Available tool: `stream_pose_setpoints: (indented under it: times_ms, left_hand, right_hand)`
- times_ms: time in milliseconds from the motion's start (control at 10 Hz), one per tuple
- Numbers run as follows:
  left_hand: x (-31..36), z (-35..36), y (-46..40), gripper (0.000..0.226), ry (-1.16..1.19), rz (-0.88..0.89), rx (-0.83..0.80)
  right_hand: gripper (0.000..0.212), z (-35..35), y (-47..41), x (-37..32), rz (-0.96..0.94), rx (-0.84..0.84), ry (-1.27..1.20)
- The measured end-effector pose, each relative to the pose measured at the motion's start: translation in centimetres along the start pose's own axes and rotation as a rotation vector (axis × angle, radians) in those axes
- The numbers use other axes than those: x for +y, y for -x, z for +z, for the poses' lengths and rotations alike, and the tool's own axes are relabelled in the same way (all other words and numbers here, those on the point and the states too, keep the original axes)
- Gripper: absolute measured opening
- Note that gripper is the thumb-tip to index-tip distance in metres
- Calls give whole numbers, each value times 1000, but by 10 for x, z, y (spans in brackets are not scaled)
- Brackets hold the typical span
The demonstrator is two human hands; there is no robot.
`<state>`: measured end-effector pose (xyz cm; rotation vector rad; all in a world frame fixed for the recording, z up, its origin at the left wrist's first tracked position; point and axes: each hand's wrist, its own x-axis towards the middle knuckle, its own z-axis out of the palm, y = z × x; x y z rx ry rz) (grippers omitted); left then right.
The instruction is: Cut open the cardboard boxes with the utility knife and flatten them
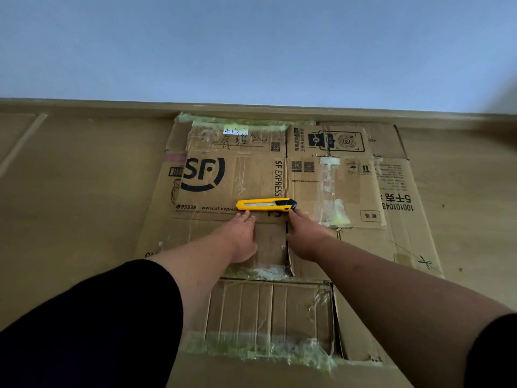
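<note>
The cutting looks largely finished: the boxes (279, 191) lie opened out and flat on the floor (70, 205), stacked and overlapping against the wall (251, 51), the top one showing an SF Express logo and another spread out to its right. Strips of torn clear tape (330, 191) cling to several seams. The knife (265, 204) lies crosswise on the top sheet, yellow body with a black end toward the right; whether its blade is out cannot be told. The left hand (242, 236) rests flat, fingers straight, its tips just below the knife's left end, holding nothing. The right hand (305, 233) reaches forward with fingers extended, tips touching or nearly touching the knife's black end, not gripping it. No standing, uncut box is in view, so what seems left is to press the sheets flat and set the knife aside.
</note>
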<state>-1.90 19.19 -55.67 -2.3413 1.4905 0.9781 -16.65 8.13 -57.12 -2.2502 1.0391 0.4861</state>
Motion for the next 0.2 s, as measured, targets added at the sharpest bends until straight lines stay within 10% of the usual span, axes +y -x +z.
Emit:
stream_pose_setpoints:
  times_ms: [200]
  left_hand:
    - [0, -10, 17, 70, -9, -12, -7]
  right_hand:
    - [66, -8, 10, 4, 26, 12, -8]
